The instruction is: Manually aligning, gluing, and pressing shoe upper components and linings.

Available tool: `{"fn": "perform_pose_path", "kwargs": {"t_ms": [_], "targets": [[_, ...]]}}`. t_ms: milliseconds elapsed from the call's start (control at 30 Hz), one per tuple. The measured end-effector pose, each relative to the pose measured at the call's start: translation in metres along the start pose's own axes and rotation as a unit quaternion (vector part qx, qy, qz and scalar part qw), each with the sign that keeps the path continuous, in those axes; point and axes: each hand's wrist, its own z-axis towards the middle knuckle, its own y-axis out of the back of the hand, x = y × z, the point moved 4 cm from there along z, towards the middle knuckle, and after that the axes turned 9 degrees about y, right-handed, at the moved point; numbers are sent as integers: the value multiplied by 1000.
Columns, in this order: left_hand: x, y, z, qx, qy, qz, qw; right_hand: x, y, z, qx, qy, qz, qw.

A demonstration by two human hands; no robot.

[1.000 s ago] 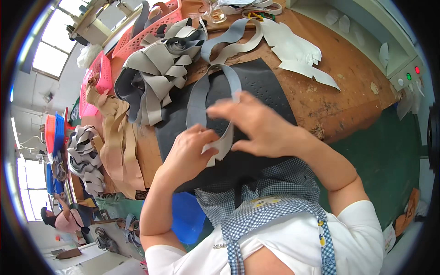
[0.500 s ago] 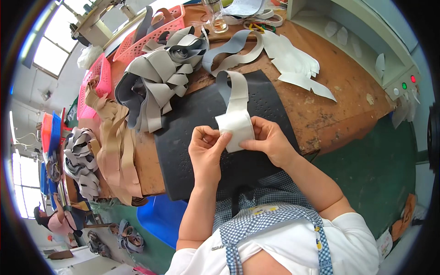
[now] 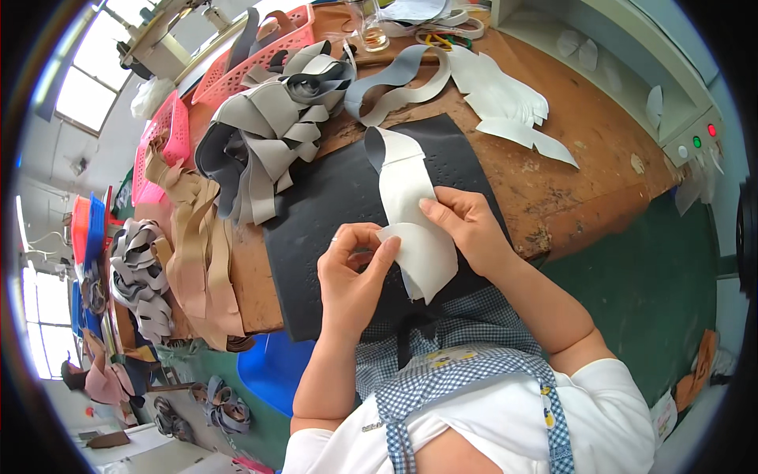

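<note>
Left hand (image 3: 351,268) first: its thumb and pointing finger pinch the edge of a white strip (image 3: 404,193), low down where a wide flap bends over. It is hard to tell if the flap is part of the same piece. The right hand (image 3: 475,225) has its thumb and finger on the strip's right side, a bit higher up, pinching it too. The strip is above a black mat (image 3: 312,229), in front of the person's tummy. At its far end it meets a gray band (image 3: 374,146) that curls around.

The mat lies on a brown table (image 3: 584,182). Left of the mat is a big messy pile of gray strips (image 3: 264,118), with tan strips (image 3: 205,268) near it. Past the mat are a loose gray loop (image 3: 395,73) and some white pieces (image 3: 505,99). Two pink baskets (image 3: 184,126) stand behind the pile.
</note>
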Motion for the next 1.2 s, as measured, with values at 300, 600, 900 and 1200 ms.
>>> {"fn": "perform_pose_path", "kwargs": {"t_ms": [300, 600, 900, 1200], "targets": [[-43, -39, -27, -85, -278, 251, 923, -34, -7, 15, 85, -143, 93, 982], [-1, -11, 24, 81, 84, -92, 989, -10, -16, -39, 80, -56, 128, 987], [-13, -20, 22, 43, -27, 17, 999, -10, -17, -40, 72, -60, 62, 994], [-9, -17, 20, 12, -10, 16, 1000, -17, -20, -47, 26, -62, 91, 994]]}}
